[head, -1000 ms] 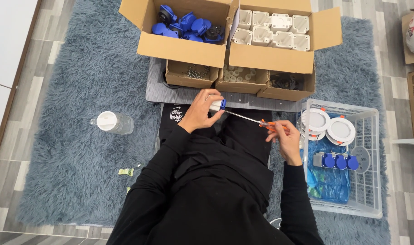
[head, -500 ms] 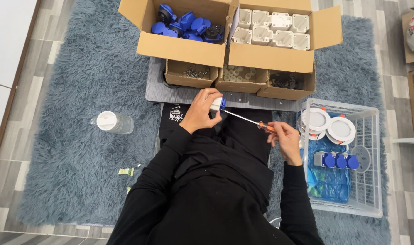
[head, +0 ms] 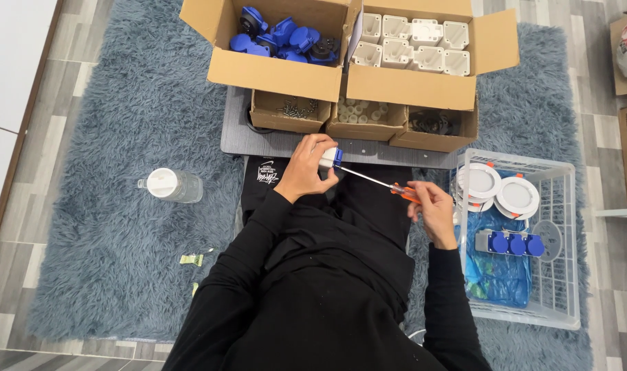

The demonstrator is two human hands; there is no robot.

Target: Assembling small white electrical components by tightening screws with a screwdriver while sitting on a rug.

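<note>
The left hand [head: 306, 172] grips a small white and blue socket part [head: 329, 157], fingers closed around it, just in front of the grey board [head: 258, 141] that lies on the shaggy blue-grey rug [head: 121, 261]. The right hand [head: 433, 209] holds the orange handle of a screwdriver [head: 385, 184], fingers wrapped about the handle; the thin shaft runs up and left from that hand and its tip meets the blue face of the socket part. Both hands hang over the person's lap, which is clad in black.

Compared with a second ago, little has shifted: the left hand holds the part at the same spot before the board, and the right hand has moved only slightly along the handle, as in turning. My reading is that a screw is being driven and is not yet seated, though the screw itself is too small to see.

Beyond the board stand two large cardboard boxes: one with blue socket covers [head: 282, 38], one with white housings [head: 413, 42]. Right on the board sit three small cartons, the left one with screws [head: 293, 108]. To the right of the board stands a white wire basket [head: 564, 240] with round white lamps and a blue triple socket strip [head: 509, 242]. Left of the board a clear plastic bottle [head: 172, 185] lies on the rug.
</note>
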